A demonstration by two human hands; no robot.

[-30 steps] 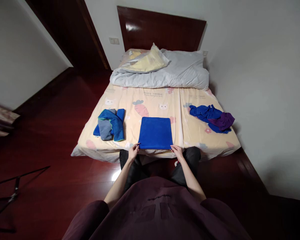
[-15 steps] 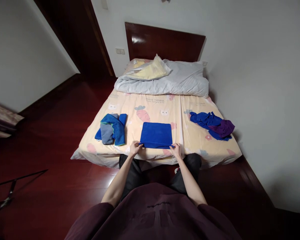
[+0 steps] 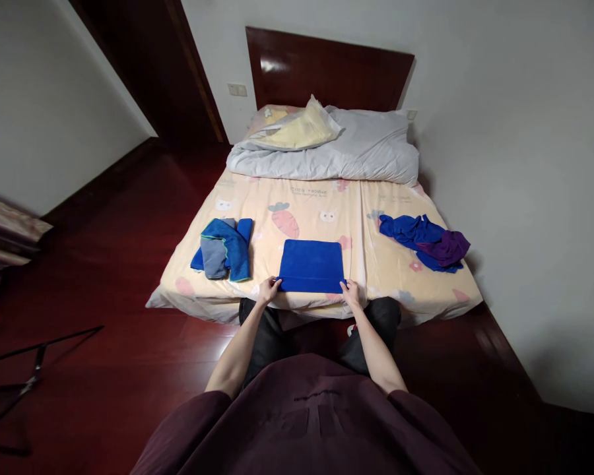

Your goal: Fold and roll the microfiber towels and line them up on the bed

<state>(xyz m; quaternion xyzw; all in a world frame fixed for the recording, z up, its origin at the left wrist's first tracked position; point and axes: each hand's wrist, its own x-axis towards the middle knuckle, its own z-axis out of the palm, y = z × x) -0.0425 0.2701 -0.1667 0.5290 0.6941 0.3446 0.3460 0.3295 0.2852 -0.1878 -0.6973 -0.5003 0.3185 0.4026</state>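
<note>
Dark red, glossy flooring [image 3: 143,376] runs around a bed [image 3: 321,204] with a peach sheet patterned with carrots and cat faces, its wooden headboard [image 3: 327,69] against a pale wall. At the head of the bed lies a rumpled grey quilt [image 3: 376,142] — a pale yellow cloth [image 3: 301,128] is on its left part, though where one ends and the other begins is hard to make out. Near the bed's front edge a blue cloth [image 3: 311,260] lies flat, a narrow folded strip along its near side. The left hand [image 3: 267,290] pinches the near left corner and the right hand [image 3: 351,292] pinches the near right one; the fingertips are partly hidden. To the left sits a heap of blue and grey cloths [image 3: 225,251], overlapping; to the right, a crumpled blue and purple pile [image 3: 426,244] whose separate pieces I can't count. A black stand [image 3: 34,376] is cut off at the left border — only its legs show.
</note>
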